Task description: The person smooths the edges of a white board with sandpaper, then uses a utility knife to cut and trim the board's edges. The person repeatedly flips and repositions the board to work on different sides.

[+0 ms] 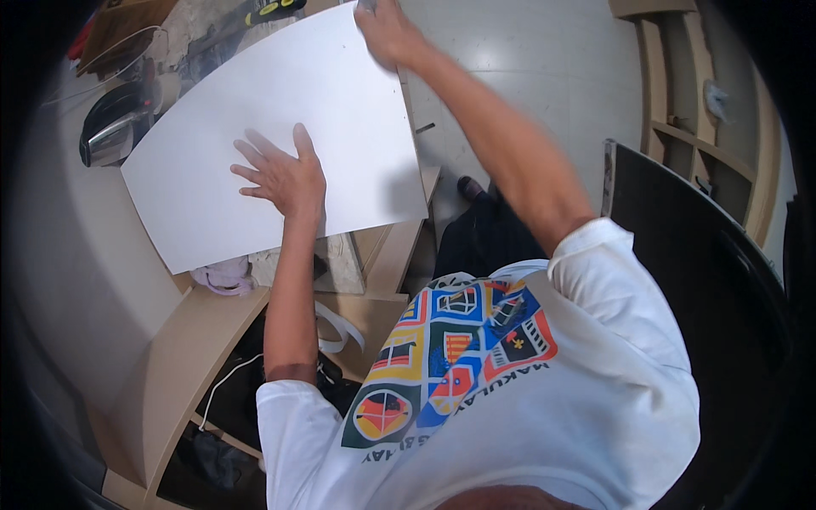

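Lying under splayed L hand (287, 177): white panel (246, 106); R hand (388, 36) at far R corner, can't tell if clamped.

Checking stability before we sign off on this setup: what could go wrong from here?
1. The white panel has a lavender cloth bunched at its near edge; if the support is uneven, it might rock under the spread left hand.
2. The panel's left edge is close to a black-and-silver object; a sideways shift could knock it.
3. The right hand is at the far corner, partly cut off; its hold can't be confirmed, so slipping is possible.
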The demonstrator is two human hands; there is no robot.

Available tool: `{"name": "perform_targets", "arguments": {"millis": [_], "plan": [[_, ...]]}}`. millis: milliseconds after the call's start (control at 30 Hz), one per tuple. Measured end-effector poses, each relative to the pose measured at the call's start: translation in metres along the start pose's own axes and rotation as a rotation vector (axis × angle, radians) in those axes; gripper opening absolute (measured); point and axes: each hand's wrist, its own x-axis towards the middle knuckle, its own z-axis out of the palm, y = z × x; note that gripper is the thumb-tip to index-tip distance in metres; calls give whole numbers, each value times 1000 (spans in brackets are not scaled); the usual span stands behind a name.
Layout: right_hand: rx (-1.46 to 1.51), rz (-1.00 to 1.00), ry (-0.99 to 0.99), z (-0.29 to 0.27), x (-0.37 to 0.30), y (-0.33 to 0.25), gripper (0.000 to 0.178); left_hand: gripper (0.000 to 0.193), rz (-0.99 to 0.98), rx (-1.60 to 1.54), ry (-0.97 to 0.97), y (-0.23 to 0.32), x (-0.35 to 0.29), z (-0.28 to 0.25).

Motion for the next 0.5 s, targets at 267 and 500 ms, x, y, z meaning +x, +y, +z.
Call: {"name": "perform_targets", "arguments": {"millis": [267,500], "plan": [[-33,-15,-85,11,-195,0,82,95,-26,3,10,-6,-8,4],[40,26,-112,-19,28,-3,69,96,53,-21,75,-3,2,10]]}}
